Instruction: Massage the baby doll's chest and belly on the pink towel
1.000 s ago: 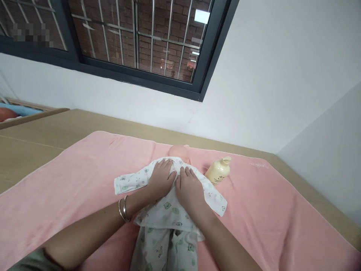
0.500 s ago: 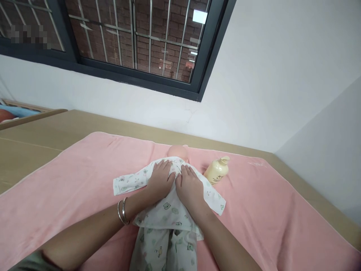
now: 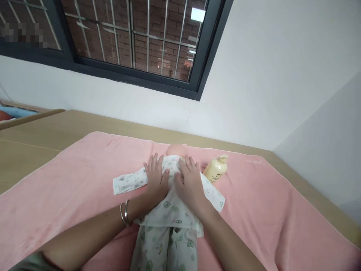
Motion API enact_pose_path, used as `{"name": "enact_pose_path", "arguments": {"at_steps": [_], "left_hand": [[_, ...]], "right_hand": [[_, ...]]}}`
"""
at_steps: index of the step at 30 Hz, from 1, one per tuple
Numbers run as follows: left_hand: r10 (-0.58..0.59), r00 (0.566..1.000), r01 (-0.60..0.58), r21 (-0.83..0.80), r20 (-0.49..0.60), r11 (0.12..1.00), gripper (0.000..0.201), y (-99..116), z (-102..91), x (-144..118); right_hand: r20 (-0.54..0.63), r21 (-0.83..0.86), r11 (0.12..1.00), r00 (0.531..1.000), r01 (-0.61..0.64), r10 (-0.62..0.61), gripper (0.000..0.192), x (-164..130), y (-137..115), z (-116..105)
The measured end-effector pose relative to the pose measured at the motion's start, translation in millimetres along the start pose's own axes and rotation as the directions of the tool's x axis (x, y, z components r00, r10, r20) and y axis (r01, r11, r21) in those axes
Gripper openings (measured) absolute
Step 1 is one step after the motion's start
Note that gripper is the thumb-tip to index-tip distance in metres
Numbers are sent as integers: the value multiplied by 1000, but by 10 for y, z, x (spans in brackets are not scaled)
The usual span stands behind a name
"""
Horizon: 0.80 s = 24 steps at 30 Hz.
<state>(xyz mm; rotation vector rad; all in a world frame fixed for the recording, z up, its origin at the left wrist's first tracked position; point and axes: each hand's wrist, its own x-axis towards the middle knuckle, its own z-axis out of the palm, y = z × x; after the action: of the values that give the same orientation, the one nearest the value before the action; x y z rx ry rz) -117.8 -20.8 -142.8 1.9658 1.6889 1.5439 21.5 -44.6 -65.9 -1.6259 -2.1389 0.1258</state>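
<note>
A baby doll in a white printed long-sleeved top [image 3: 172, 214] lies with its round head [image 3: 176, 150] toward the wall. Matching printed trousers [image 3: 158, 248] cover its legs, which run out of the bottom of the view. My left hand [image 3: 156, 178], with bangles [image 3: 125, 213] on the wrist, rests on the left side of the doll's upper body, fingers spread. On the right side of the upper body lies my right hand [image 3: 190, 180], fingers stretched out and a little apart, thumb blurred. Neither hand grips anything. The doll's face is hidden.
A pale yellow pump bottle [image 3: 216, 168] stands just right of the doll. Beneath everything spreads a pink blanket [image 3: 248, 210] on a wooden surface [image 3: 84, 119]. The white wall [image 3: 254, 94] and a barred window [image 3: 132, 34] are behind. A wooden ledge [image 3: 36, 117] lies far left.
Both hands have shifted outward toward the doll's shoulders, and their fingers have spread and turned more toward its head. The doll and the bottle stay in place.
</note>
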Motion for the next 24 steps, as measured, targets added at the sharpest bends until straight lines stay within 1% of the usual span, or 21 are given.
{"name": "enact_pose_path", "arguments": {"at_steps": [2, 4, 7, 9, 13, 14, 18, 21, 23, 24], "left_hand": [[-11, 999, 10, -19, -53, 1000, 57, 13, 4, -4], [-14, 997, 11, -41, -71, 999, 61, 23, 3, -6], [-22, 998, 18, -64, -61, 998, 65, 29, -4, -9], [-25, 998, 21, -65, -52, 998, 66, 29, -7, -11], [-32, 999, 30, -63, -42, 998, 66, 22, -5, -12], [-33, 999, 30, -64, -42, 998, 66, 20, -3, -14], [-12, 999, 9, -64, -48, 998, 66, 9, 4, -22], [8, 999, -11, -68, -46, 998, 65, -2, 12, -25], [13, 999, -16, -73, -46, 997, 65, -3, 16, -17], [17, 999, -21, -76, -47, 997, 65, 2, 14, -10]], "right_hand": [[35, -29, 999, 999, 29, -28, 53, -32, -36, 95], [53, -43, 998, 998, 36, -34, 53, -49, -52, 150], [-17, -62, 998, 1000, 16, -17, 56, -55, -47, 152], [-23, -62, 998, 1000, 11, -13, 56, -51, -35, 137], [95, -28, 999, 995, 27, -24, 51, -42, -22, 123], [94, -19, 999, 995, 28, -26, 50, -42, -21, 123], [1, -16, 999, 999, 49, -49, 52, -56, -16, 156], [27, -42, 993, 994, 111, -110, 48, -59, 9, 174], [17, -57, 987, 988, 152, -151, 46, -49, 39, 113], [-12, -62, 984, 986, 168, -169, 45, -44, 57, 48]]}}
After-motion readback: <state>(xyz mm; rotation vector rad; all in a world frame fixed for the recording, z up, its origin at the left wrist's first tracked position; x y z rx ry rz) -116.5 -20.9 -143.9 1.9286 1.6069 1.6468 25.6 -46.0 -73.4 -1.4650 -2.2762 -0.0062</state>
